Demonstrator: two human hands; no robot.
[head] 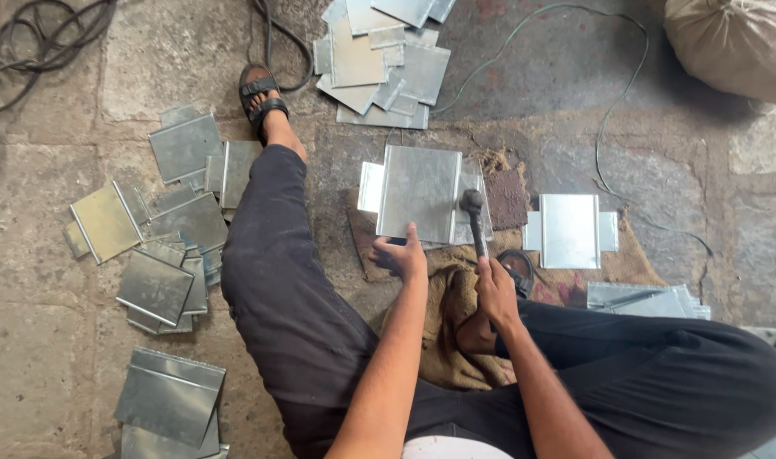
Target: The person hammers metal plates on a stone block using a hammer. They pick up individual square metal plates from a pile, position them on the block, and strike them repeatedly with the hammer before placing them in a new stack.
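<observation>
I sit on a stone floor with a folded metal sheet (419,191) lying in front of me. My left hand (402,254) presses on the sheet's near edge, thumb and fingers on it. My right hand (495,291) grips the handle of a hammer (474,214). The hammer's dark head rests on the sheet's right edge. Under the sheet lies a small flat plate on brown sacking (452,316).
Piles of cut metal sheets lie at the left (172,229), top centre (379,59) and right (570,229). My left leg (273,255) stretches forward in a sandal. A thin wire (613,102) curves across the floor. A sack (732,42) sits top right.
</observation>
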